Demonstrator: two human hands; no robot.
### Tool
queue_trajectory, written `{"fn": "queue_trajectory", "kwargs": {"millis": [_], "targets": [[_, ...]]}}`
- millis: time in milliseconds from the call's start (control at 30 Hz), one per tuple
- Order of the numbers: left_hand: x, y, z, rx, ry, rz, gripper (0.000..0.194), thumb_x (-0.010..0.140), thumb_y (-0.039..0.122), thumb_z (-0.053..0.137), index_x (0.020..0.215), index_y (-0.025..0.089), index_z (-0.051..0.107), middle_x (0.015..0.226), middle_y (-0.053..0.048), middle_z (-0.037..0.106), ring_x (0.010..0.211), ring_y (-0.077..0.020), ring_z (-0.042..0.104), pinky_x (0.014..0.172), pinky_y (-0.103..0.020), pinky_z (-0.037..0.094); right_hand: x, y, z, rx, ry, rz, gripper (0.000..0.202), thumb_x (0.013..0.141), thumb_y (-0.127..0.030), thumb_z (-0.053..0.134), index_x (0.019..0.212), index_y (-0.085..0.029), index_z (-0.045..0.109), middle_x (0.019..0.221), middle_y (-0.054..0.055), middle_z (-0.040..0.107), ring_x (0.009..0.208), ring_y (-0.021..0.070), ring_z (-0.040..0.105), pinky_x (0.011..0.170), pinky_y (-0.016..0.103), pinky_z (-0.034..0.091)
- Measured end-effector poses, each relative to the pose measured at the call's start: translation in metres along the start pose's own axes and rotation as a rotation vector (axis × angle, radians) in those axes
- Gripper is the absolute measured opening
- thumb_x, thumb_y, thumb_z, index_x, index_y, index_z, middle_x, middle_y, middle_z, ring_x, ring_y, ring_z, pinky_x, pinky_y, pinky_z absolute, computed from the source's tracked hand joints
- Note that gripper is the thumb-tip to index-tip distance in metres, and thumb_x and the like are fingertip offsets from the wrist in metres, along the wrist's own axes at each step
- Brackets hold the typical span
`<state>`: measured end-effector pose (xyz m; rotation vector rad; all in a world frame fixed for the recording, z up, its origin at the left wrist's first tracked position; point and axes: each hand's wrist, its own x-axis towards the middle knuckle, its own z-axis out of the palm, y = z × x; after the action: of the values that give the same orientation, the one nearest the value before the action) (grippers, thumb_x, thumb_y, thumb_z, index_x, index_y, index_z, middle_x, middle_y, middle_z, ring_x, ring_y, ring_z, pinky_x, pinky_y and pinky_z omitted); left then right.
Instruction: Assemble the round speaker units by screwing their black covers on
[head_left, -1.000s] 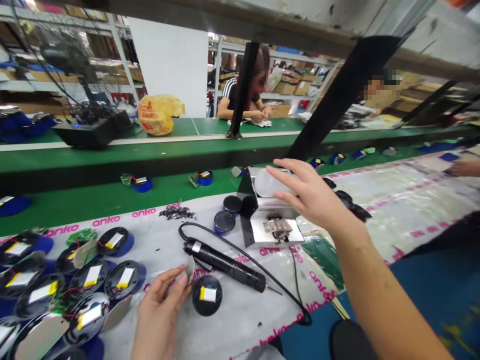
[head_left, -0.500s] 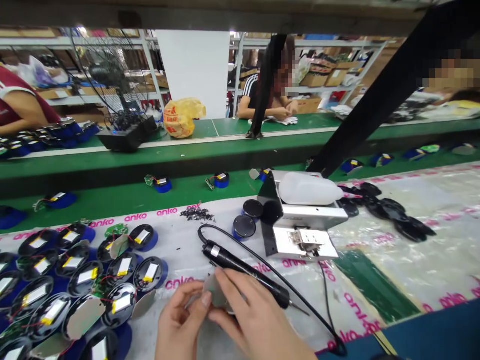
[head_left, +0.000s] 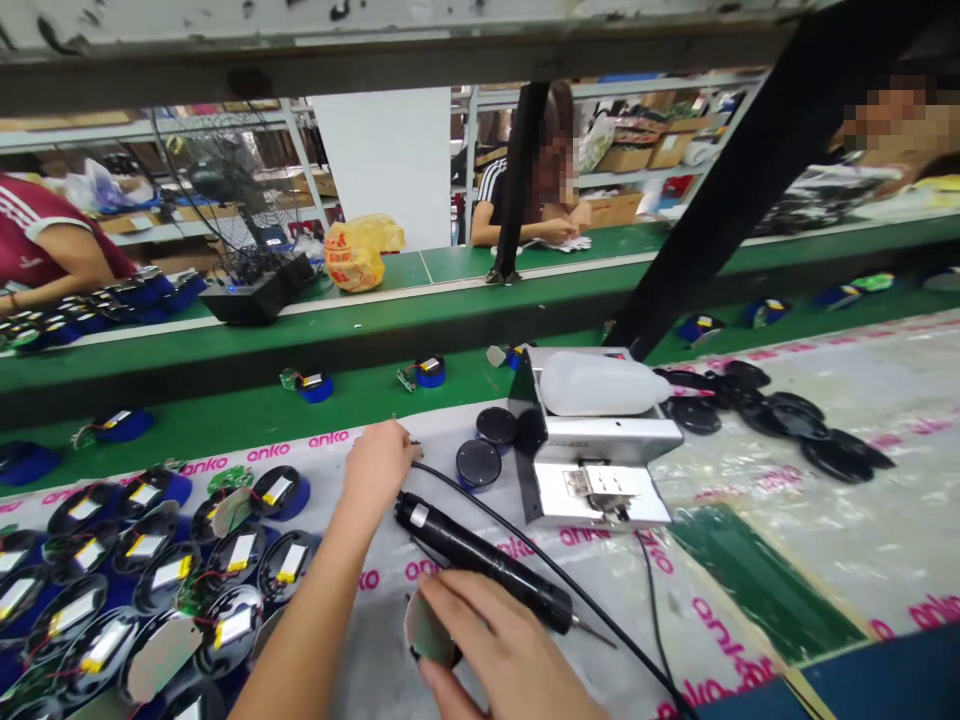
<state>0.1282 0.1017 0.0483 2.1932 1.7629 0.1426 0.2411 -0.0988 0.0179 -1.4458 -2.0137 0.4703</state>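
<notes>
My right hand (head_left: 502,645) grips a round part with a flat grey plate (head_left: 429,630) on top, low over the covered bench. Its thumb and fingers close on the edges, and the underside is hidden. My left hand (head_left: 381,462) is stretched forward over the spot of the small black pieces, fingers bunched and pointing down. The hand covers nearly all of those pieces, so what its fingertips hold cannot be made out. Between the hands and the metal box lies a black electric screwdriver (head_left: 480,560) with a thin bit and a cable.
Rows of blue-and-black round housings (head_left: 241,552) with batteries and wires fill the left. A metal box (head_left: 600,450) carries a white plastic bottle (head_left: 600,384). Two black round pieces (head_left: 478,463) stand beside it; black rings (head_left: 795,415) lie right. Housings sit along the green belt (head_left: 225,400); people sit beyond.
My left hand has let go of the grey-plated part and moved forward to the small black pieces. My right hand still holds the part, now a little lower.
</notes>
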Motion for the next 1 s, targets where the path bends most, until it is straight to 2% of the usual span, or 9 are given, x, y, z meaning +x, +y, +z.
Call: {"fn": "queue_trajectory", "kwargs": {"millis": [100, 200, 367, 533, 667, 833, 1000], "targets": [[0.003, 0.014, 0.015, 0.075, -0.032, -0.033, 0.013, 0.085, 0.024, 0.071, 0.078, 0.014, 0.074, 0.089, -0.015, 0.078, 0.092, -0.03, 0.073, 0.082, -0.04, 0.053, -0.007, 0.005, 0.003, 0.023, -0.016, -0.02, 0.054, 0.087, -0.027, 0.07, 0.138, -0.016, 0.058, 0.126, 0.012, 0.07, 0.112, 0.0269, 0.068, 0.099, 0.037, 0.059], [0.001, 0.02, 0.025, 0.086, -0.022, -0.047, 0.012, 0.091, 0.023, 0.066, 0.087, 0.013, 0.071, 0.094, -0.008, 0.076, 0.093, -0.0238, 0.072, 0.088, -0.044, 0.054, -0.011, 0.008, -0.002, 0.028, -0.066, -0.005, 0.056, 0.089, -0.029, 0.07, 0.141, -0.016, 0.054, 0.128, 0.012, 0.068, 0.112, 0.0271, 0.067, 0.099, 0.039, 0.059], [-0.005, 0.014, 0.024, -0.097, 0.032, 0.058, 0.016, 0.085, 0.012, 0.059, 0.078, 0.014, 0.073, 0.088, -0.014, 0.076, 0.095, -0.0295, 0.071, 0.09, -0.041, 0.049, -0.01, 0.007, -0.015, 0.026, -0.1, 0.047, 0.054, 0.091, -0.03, 0.067, 0.143, -0.02, 0.053, 0.132, 0.01, 0.067, 0.115, 0.0252, 0.066, 0.102, 0.036, 0.057], [-0.028, -0.02, 0.007, -0.451, 0.027, 0.142, 0.014, 0.08, 0.029, 0.064, 0.077, 0.018, 0.072, 0.079, -0.007, 0.075, 0.073, -0.0241, 0.07, 0.075, -0.034, 0.052, -0.007, 0.001, -0.014, 0.019, -0.022, 0.056, 0.051, 0.09, -0.03, 0.069, 0.139, -0.024, 0.057, 0.13, 0.006, 0.068, 0.115, 0.0225, 0.068, 0.099, 0.03, 0.059], [-0.058, -0.048, 0.002, -0.773, -0.003, 0.137, 0.022, 0.08, 0.04, 0.067, 0.078, 0.017, 0.068, 0.079, -0.007, 0.076, 0.071, -0.021, 0.07, 0.066, -0.029, 0.054, -0.001, -0.006, -0.003, 0.03, 0.051, 0.015, 0.049, 0.089, -0.027, 0.069, 0.137, -0.022, 0.059, 0.127, 0.007, 0.07, 0.113, 0.0226, 0.069, 0.098, 0.032, 0.059], [-0.097, -0.063, 0.023, -1.541, -0.158, 0.103, 0.02, 0.071, 0.023, 0.086, 0.071, 0.015, 0.068, 0.074, -0.003, 0.071, 0.059, -0.0105, 0.062, 0.053, -0.018, 0.047, 0.005, -0.012, 0.007, -0.016, 0.09, 0.029, 0.043, 0.093, -0.028, 0.061, 0.135, -0.02, 0.06, 0.126, 0.01, 0.07, 0.11, 0.0256, 0.071, 0.09, 0.036, 0.064], [-0.12, -0.069, 0.04, -1.727, -0.196, 0.043, 0.032, 0.066, 0.026, 0.091, 0.063, 0.017, 0.061, 0.065, 0.002, 0.068, 0.051, -0.0069, 0.058, 0.045, -0.014, 0.043, 0.002, -0.015, 0.013, -0.055, 0.098, 0.006, 0.042, 0.097, -0.029, 0.056, 0.138, -0.019, 0.057, 0.129, 0.012, 0.069, 0.114, 0.0252, 0.07, 0.091, 0.038, 0.063]]}}
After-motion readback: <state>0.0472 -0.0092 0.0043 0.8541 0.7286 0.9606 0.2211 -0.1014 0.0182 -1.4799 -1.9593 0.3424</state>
